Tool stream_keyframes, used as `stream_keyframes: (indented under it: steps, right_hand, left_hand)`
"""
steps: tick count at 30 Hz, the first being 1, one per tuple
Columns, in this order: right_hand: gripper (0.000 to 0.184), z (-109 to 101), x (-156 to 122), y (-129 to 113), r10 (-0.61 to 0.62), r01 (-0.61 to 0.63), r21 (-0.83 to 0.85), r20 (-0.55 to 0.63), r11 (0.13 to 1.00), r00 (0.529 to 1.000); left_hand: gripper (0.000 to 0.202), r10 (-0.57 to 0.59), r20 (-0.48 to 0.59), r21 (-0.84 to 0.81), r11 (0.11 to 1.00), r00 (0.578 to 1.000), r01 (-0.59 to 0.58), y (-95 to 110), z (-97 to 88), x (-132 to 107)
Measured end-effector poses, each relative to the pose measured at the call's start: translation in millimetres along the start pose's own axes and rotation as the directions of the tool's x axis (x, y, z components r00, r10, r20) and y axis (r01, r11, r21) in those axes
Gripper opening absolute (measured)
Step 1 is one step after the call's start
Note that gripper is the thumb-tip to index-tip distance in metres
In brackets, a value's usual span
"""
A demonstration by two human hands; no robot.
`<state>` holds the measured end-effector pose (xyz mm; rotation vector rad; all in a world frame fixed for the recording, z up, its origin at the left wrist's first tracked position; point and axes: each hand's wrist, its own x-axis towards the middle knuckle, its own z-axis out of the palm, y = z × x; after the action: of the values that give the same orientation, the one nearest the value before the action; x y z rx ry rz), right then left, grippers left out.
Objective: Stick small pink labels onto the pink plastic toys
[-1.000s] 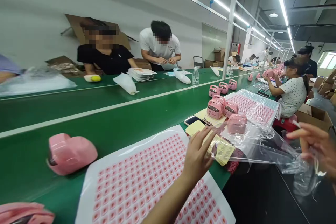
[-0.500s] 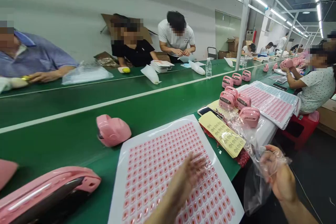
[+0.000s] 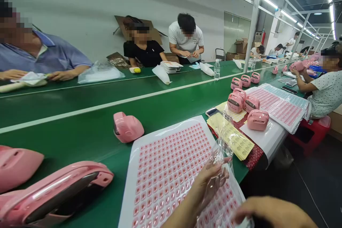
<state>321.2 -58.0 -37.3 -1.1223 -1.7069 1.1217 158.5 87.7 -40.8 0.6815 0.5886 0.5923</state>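
Observation:
My left hand is over the sticker sheet, its fingers closed on a clear plastic bag. The film drapes around the fingers and hangs below them. My right hand is low at the bottom edge, blurred, beside the lower part of the bag; whether its fingers hold the film cannot be made out. Beneath the left hand lies a white sheet with rows of small pink-and-red stickers. Yellow printed label sheets lie just beyond the bag.
Pink plastic devices with handles stand on the green bench; a large one is at near left. Several more sit at right beside stacked sticker sheets and a phone. Co-workers sit across and at right.
The plastic bag has moved left from my right hand to my left hand, which was open over the sheet. My right hand has dropped lower and nearer. The view has shifted slightly left.

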Motion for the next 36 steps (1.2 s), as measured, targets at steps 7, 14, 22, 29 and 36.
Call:
stream_keyframes:
  steps: [7,14,22,29,36]
  right_hand:
    - [0.069,-10.6,99.0,26.4,0.386,0.012,0.639,-0.479,0.769,0.789]
    - [0.055,-9.0,171.1,-4.9,0.313,0.260,0.799,-0.479,0.542,0.820]
    - [0.061,-0.6,169.0,-39.6,-0.004,0.316,0.576,-0.477,0.753,0.879]
    - [0.052,4.4,171.3,-56.0,-0.122,0.483,0.380,-0.674,0.789,0.729]
    - [0.059,13.5,165.4,-67.6,-0.131,0.379,0.630,-0.403,0.678,0.906]
  left_hand:
    - [0.035,-0.043,0.276,0.211,0.977,0.960,-0.017,12.8,-34.5,-48.2]
    - [0.074,0.158,0.140,0.430,0.879,0.978,-0.204,12.4,-67.8,-74.9]
    - [0.068,0.430,-0.032,0.765,0.592,0.902,-0.254,44.1,-107.1,-83.8]
    - [0.062,0.711,-0.259,0.690,0.610,0.654,-0.390,31.4,-106.3,-97.1]
    - [0.058,0.421,-0.078,0.436,0.829,0.904,-0.349,76.4,-108.4,-93.9]
